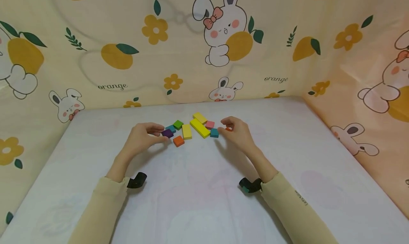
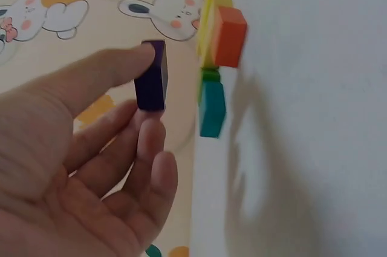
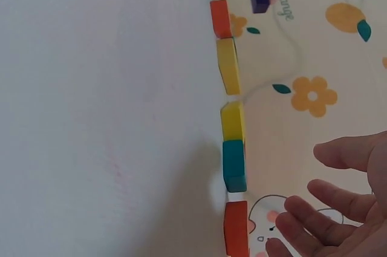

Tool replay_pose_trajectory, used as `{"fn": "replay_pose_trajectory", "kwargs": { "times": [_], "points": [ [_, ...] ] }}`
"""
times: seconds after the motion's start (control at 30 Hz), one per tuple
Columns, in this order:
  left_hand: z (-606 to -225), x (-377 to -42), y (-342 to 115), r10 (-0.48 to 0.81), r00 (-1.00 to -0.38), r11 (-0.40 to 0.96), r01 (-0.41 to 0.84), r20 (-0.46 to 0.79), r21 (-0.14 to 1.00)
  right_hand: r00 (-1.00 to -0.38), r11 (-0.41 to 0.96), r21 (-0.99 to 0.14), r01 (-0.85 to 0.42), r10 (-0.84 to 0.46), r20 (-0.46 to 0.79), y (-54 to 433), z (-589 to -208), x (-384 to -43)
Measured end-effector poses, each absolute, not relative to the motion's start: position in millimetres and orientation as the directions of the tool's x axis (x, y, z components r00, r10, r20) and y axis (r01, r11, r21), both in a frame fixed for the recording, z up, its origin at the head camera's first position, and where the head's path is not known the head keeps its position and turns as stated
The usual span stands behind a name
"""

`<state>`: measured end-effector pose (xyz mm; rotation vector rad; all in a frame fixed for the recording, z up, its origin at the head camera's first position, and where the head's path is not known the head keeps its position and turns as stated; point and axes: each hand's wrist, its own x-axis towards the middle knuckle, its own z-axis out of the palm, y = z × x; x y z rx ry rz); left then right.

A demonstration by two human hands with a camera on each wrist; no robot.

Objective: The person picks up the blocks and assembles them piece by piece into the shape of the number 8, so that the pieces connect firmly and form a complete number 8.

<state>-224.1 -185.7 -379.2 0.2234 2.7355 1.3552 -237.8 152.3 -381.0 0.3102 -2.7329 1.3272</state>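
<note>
Plainly, the left hand pinches the purple block, best kept off the teal block just beyond; the right hand gapes, empty.

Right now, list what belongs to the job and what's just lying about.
Likely job things:
purple block, in the left grip
red block, nearest the right grip

Apparently lying about:
orange block
green block
pink block
two teal blocks
three yellow blocks

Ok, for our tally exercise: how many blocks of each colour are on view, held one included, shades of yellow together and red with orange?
Yellow blocks: 3
Teal-blue blocks: 2
Red-orange blocks: 2
Green block: 1
Pink block: 1
Purple block: 1
Total: 10
</note>
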Motion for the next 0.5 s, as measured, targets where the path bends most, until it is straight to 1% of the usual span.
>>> {"fn": "replay_pose_trajectory", "kwargs": {
  "times": [0.13, 0.27, 0.5],
  "points": [
    [-377, -222, -182, 0.265, -0.964, 0.574, 0.171, 0.016, 0.801, -0.976, 0.603, -0.768, -0.217, -0.141, 0.166, 154, -380, -238],
    [-379, -221, -177, 0.368, -0.93, 0.534, 0.222, 0.011, 0.816, -0.977, 0.604, -0.767, -0.215, -0.141, 0.163, 155, -379, -238],
    [-384, -220, -166, 0.449, -0.893, 0.513, 0.243, -0.017, 0.823, -0.978, 0.608, -0.767, -0.206, -0.143, 0.15, 155, -379, -239]
  ]
}}
